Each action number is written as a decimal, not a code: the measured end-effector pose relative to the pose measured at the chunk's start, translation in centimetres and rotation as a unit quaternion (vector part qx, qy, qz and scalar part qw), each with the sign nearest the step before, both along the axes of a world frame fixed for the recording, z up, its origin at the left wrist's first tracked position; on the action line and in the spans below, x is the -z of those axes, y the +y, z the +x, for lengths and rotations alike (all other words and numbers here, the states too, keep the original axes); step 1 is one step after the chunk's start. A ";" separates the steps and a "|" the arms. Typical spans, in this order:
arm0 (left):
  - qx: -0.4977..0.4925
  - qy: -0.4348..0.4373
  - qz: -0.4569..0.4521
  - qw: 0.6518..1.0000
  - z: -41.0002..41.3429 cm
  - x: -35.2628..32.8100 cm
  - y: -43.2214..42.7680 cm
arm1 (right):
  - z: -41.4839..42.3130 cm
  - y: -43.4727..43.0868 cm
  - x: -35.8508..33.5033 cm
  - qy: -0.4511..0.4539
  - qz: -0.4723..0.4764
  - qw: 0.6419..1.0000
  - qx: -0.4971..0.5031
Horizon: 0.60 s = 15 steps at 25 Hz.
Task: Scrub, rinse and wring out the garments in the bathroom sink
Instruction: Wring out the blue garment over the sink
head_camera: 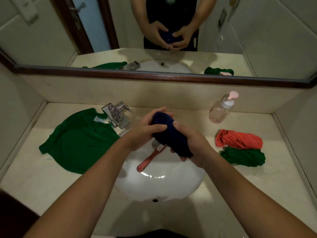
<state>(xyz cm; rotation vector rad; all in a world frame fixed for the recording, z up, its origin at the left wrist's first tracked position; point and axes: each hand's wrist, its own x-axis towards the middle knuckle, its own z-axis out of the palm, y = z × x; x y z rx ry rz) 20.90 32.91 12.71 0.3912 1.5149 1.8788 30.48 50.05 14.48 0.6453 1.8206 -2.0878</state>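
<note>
A dark navy garment (pixel 169 133), rolled into a tight bundle, is held above the white sink (pixel 164 184). My left hand (pixel 145 131) grips its far end with fingers curled round it. My right hand (pixel 190 145) grips the near end from below and the side. A red-handled scrub brush (pixel 150 159) lies in the basin near the drain, under the bundle. A green shirt (pixel 77 141) lies spread flat on the counter left of the sink. On the right lie a twisted orange-red garment (pixel 240 139) and a twisted green garment (pixel 243 156).
A chrome faucet (pixel 116 115) stands at the sink's back left. A clear pump bottle with a pink top (pixel 222 109) stands at the back right. A mirror with a dark wooden frame (pixel 154 77) runs along the wall. The beige counter (pixel 42 182) has raised edges.
</note>
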 end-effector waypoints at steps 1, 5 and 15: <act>0.007 0.038 -0.006 0.999 -0.2 0.1 -0.2 | 0.1 -0.1 0.0 -0.008 -0.024 1.000 -0.003; -0.070 0.088 0.019 0.994 1.0 0.4 1.2 | 0.3 -1.0 -0.2 -0.053 -0.044 0.998 -0.004; -0.300 -0.069 0.065 0.949 3.8 -0.7 4.5 | -0.7 -1.6 0.5 0.088 0.263 0.954 0.114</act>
